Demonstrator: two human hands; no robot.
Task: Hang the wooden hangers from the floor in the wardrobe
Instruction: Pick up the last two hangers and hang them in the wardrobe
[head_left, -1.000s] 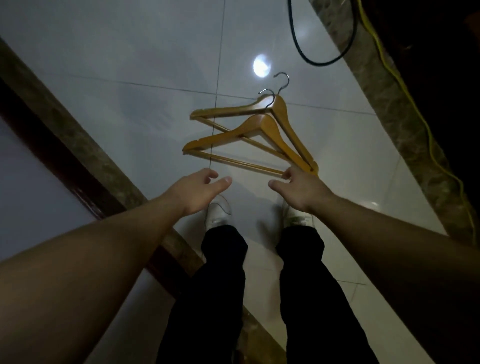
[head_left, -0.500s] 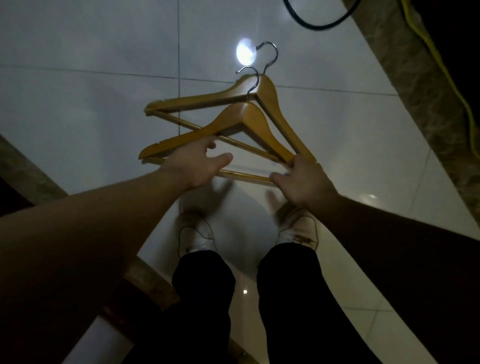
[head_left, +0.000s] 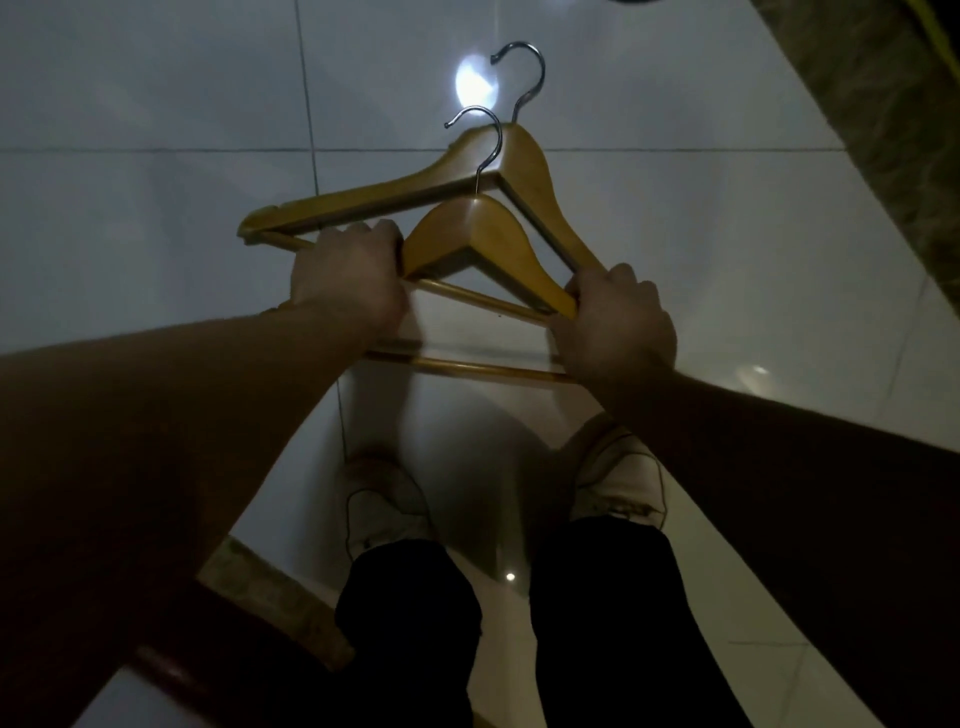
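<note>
left hand: fingers closed on nearer light-brown wooden hanger, 9 o'clock arm
right hand: fingers gripping both hangers' 3 o'clock ends
farther wooden hanger: overlapped, toward 12 o'clock

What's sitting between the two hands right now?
In the head view, the nearer wooden hanger and both hangers' lower bars span the stretch between the left hand and right hand; each hand is closed on the hangers' ends.

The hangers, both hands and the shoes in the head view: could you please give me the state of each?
Far hanger: flat-lying, partly under the near one, hook pointing away.
Near hanger: overlapping the far one, gripped at both ends.
Left hand: closed on the hangers' left side.
Right hand: closed on their right ends.
Shoes: planted on the tile floor.
</note>
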